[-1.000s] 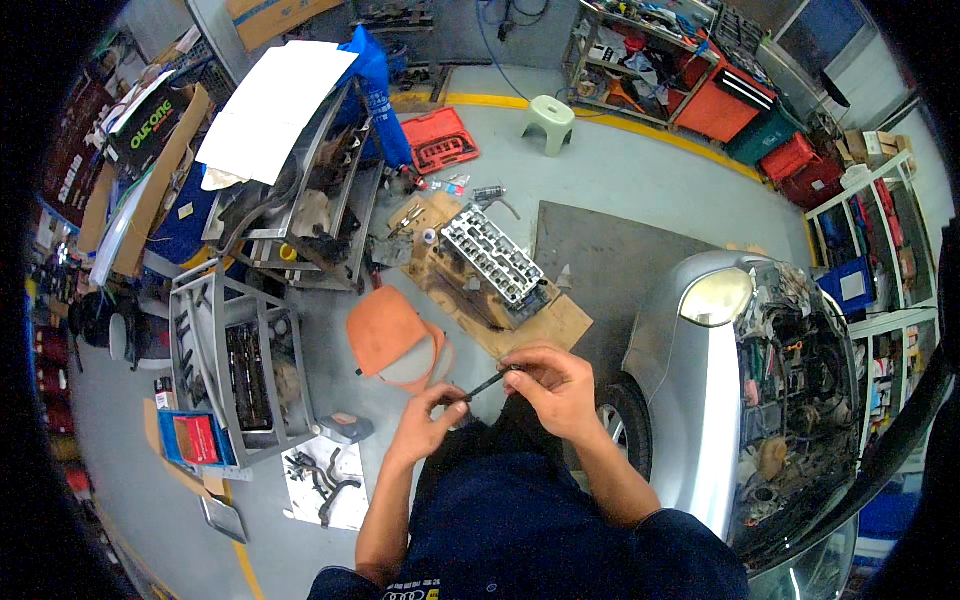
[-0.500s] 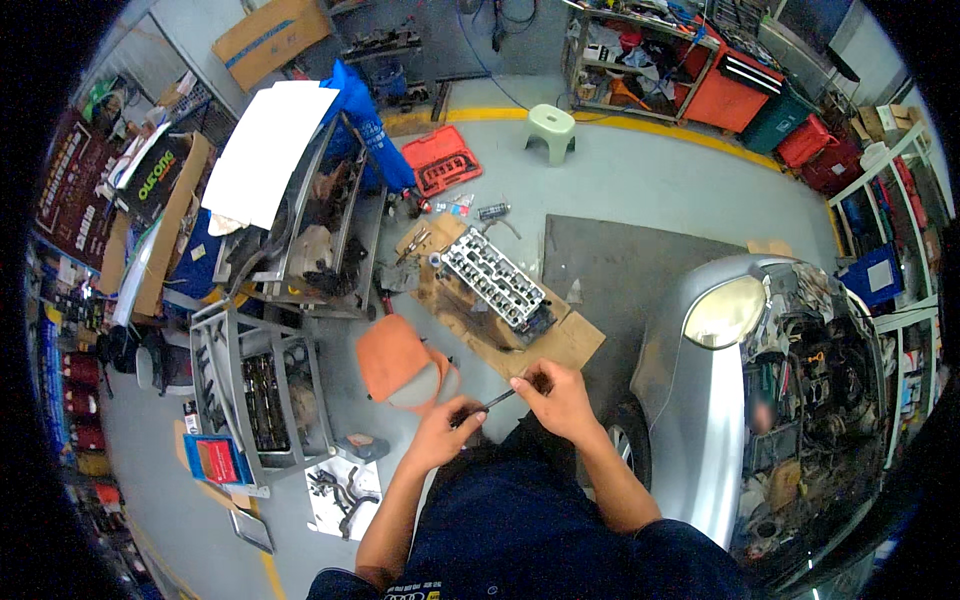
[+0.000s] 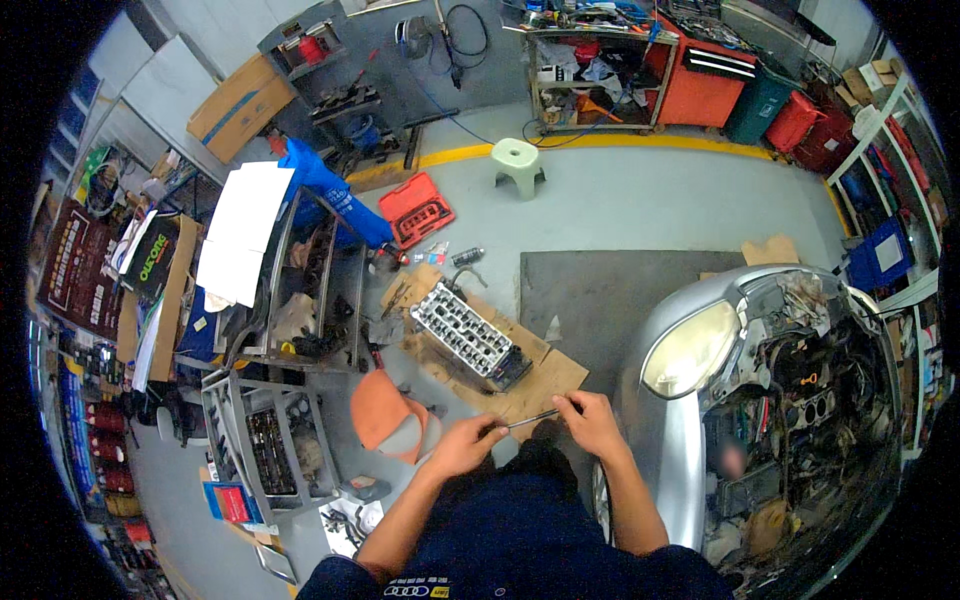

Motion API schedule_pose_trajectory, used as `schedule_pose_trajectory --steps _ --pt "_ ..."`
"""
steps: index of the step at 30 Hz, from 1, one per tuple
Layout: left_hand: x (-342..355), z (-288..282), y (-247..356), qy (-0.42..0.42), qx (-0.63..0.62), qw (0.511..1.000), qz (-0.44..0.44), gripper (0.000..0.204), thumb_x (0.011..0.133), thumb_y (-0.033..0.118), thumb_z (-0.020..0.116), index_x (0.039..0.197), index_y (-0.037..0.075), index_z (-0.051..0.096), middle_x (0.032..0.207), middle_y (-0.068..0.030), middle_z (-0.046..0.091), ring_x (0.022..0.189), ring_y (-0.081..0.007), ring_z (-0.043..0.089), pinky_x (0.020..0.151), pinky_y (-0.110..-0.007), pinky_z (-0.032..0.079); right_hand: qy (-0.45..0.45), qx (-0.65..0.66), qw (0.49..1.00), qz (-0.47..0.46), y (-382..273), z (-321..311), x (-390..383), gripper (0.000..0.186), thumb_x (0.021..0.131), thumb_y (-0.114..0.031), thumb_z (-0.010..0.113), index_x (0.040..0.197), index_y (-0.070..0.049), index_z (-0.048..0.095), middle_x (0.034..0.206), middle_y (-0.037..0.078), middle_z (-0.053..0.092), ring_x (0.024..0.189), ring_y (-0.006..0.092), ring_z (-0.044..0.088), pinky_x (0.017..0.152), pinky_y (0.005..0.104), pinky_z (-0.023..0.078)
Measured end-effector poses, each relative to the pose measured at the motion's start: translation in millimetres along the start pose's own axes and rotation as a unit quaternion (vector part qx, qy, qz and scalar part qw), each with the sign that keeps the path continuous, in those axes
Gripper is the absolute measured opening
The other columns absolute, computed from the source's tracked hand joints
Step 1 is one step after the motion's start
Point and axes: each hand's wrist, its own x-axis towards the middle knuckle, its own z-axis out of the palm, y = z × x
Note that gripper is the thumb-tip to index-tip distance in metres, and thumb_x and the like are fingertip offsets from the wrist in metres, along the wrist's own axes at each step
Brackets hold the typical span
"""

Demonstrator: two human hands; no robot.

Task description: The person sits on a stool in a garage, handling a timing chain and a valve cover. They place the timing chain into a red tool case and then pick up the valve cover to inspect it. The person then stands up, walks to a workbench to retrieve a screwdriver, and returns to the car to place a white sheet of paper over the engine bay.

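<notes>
- Rod (image 3: 532, 419): thin and dark, held in the air between the two hands, rising slightly toward the right; its middle stretch is bare, and in this view it crosses the near edge of the cardboard.
- Left hand (image 3: 465, 447): grip closed, thumb and fingers pinching the left end of the rod.
- Right hand (image 3: 595, 428): grip likewise closed, fingertips pinching the right end; the hand stands a little higher in the view than the left.
- Cylinder head (image 3: 465, 328): metal, lying on the cardboard beyond the hands, its row of openings facing up; no hand touches it.
- Cardboard (image 3: 562, 378): flat on the floor, stained in places.
- Orange piece (image 3: 375, 408): left of the cardboard and near the left hand; its exact kind cannot be told.
- Car (image 3: 680, 475): silver, to the right of the right hand, with the engine bay (image 3: 800, 430) exposed.
- Mat (image 3: 590, 290): dark grey, on the floor between the cardboard and the car.
- Red case (image 3: 415, 208): lid raised, on the floor beyond the cylinder head.
- Stool (image 3: 515, 160): pale green, upright, farther back.
- White sheets (image 3: 240, 235): atop a cart at left, beside a blue bag (image 3: 335, 195).
</notes>
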Motion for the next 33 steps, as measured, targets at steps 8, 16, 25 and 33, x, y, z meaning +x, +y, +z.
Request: schedule_pose_trajectory --steps 8,16,25,33 --pt "99.8 -1.9 20.5 -0.052 0.057 0.997 -0.008 0.032 0.103 0.030 0.052 0.101 0.001 0.064 0.089 -0.0236 0.066 0.088 -0.0425 0.064 0.076 -0.046 0.049 0.124 0.076 0.985 0.091 51.1 -62.4 30.3 0.021 0.095 -0.020 0.066 0.092 0.001 0.067 0.071 0.010 0.064 0.064 0.0154 0.058 0.061 0.0337 0.047" --pt "273.6 14.2 21.1 -0.180 0.049 0.977 0.106 0.035 0.101 0.033 0.053 0.102 0.002 0.067 0.089 -0.0234 0.068 0.087 -0.0431 0.066 0.074 -0.049 0.050 0.197 -0.189 0.955 -0.117 46.6 -116.1 126.2 0.031 0.087 -0.008 0.071 0.118 -0.003 0.067 0.116 0.013 0.068 0.102 0.0297 0.068 0.087 0.0363 0.054" --pt "493.6 -56.0 51.0 -0.232 0.027 0.955 0.185 0.039 0.099 0.037 0.055 0.098 0.001 0.070 0.089 -0.0245 0.069 0.087 -0.0455 0.065 0.077 -0.053 0.050 0.050 -0.134 0.990 0.008 35.4 -166.9 319.4 0.017 0.093 -0.011 0.065 0.104 0.001 0.070 0.096 0.019 0.072 0.091 0.0343 0.070 0.082 0.0386 0.054" --pt "606.0 -196.0 -34.2 0.000 -0.082 0.995 -0.051 0.046 0.097 0.045 0.059 0.095 0.000 0.070 0.084 -0.0200 0.069 0.079 -0.0357 0.067 0.071 -0.047 0.050 -0.005 -0.147 0.986 0.077 6.3 -208.1 524.5 0.021 0.092 -0.016 0.071 0.085 0.003 0.067 0.068 0.008 0.065 0.065 0.0131 0.060 0.062 0.0309 0.047"
